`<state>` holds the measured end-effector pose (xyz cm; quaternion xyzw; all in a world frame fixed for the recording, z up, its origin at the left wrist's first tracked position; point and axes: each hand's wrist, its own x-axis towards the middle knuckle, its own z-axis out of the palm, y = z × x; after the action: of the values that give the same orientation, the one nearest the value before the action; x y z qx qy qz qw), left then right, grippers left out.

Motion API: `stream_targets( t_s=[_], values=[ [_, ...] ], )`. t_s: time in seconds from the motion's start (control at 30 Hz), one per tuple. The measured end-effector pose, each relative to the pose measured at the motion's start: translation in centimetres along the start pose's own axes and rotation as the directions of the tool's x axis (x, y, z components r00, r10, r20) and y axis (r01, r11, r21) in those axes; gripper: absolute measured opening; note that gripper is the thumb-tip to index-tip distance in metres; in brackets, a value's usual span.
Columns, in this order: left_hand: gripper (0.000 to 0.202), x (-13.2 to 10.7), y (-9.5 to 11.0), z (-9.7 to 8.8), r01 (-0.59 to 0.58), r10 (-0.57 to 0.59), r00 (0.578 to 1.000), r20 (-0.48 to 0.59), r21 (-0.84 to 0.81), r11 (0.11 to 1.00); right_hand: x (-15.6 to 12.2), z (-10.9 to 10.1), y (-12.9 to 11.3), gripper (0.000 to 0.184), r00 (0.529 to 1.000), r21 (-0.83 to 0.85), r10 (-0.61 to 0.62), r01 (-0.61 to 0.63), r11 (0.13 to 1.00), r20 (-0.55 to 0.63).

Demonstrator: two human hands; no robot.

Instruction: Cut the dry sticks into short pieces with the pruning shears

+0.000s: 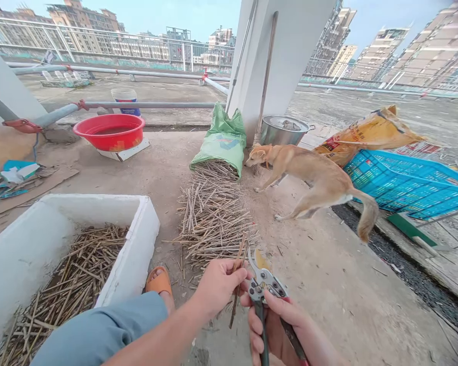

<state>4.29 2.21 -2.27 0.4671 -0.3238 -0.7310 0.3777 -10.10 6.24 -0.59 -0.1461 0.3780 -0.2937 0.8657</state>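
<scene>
Between its thumb and fingers, my left hand (223, 284) pinches a thin brown stick (234, 305) that slants down toward the floor. My right hand (286, 325) is wrapped round the handles of a pair of pruning shears (265, 284), whose blades are apart and point up, just right of the stick. Beyond my hands lies a heap of cut dry sticks (213, 218), spilling from a green woven sack (223, 142). At the left, a white foam box (143, 234) holds more cut sticks (80, 269).
A tan dog (305, 175) stands right of the heap, nose near the sack. Behind are a red basin (112, 129), a metal pot (284, 129) and a broom (267, 76) against a pillar (290, 46). A blue crate (408, 178) and yellow sack (370, 132) lie right.
</scene>
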Motion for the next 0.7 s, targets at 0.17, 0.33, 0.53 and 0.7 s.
stream_targets(
  t_s=[0.17,0.33,0.53,0.7],
  values=[
    [0.031,-0.3,0.2,0.0,-0.009,0.0,0.988,0.156,0.056,0.998,0.2,-0.5,-0.9,0.034,0.998,-0.024,0.028,-0.027,0.999,0.051],
    [0.029,-0.6,0.5,0.4,-0.001,-0.009,0.985,0.173,0.06,0.998,0.4,-1.2,-0.9,0.035,0.996,0.021,0.042,-0.043,0.999,0.083],
    [0.02,0.0,-0.4,0.3,0.0,-0.003,1.0,0.014,0.148,0.989,1.0,-1.3,0.5,0.034,0.991,0.098,0.053,-0.041,0.994,-0.12],
    [0.021,0.6,-0.8,-0.3,-0.016,0.034,0.995,-0.092,0.184,0.983,1.5,-2.2,0.7,0.034,0.968,0.231,-0.053,0.112,0.967,-0.247]
  ],
)
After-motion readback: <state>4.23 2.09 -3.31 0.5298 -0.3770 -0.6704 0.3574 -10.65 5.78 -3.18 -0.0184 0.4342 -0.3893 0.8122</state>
